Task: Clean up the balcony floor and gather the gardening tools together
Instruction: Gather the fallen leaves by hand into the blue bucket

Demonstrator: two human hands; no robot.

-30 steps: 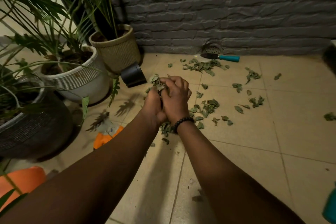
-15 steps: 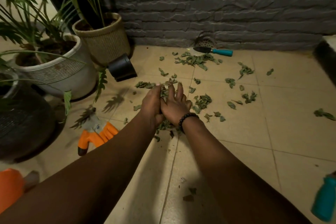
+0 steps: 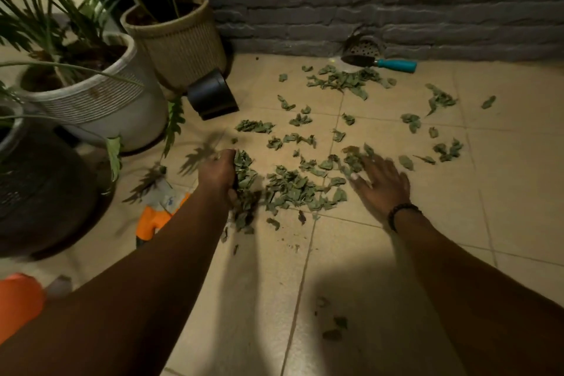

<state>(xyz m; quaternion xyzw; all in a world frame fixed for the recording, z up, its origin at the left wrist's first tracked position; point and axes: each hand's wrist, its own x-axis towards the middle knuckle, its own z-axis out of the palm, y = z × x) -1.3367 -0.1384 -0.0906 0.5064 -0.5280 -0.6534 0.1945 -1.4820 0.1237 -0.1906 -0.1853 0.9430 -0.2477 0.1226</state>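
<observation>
Between the hands lies a leaf pile (image 3: 293, 189); left hand (image 3: 218, 172) grips leaves, right hand (image 3: 383, 189) spread flat.

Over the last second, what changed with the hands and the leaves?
The hands, pressed together a second ago, have parted. The left hand holds a clump of leaves; the right hand has swung right, fingers spread flat over the scattered leaves. The trowel by the wall lies untouched.

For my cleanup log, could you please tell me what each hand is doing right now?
Left hand: closed round a bunch of leaves.
Right hand: open, fingers spread, reaching into the leaf pile, holding nothing.
</observation>
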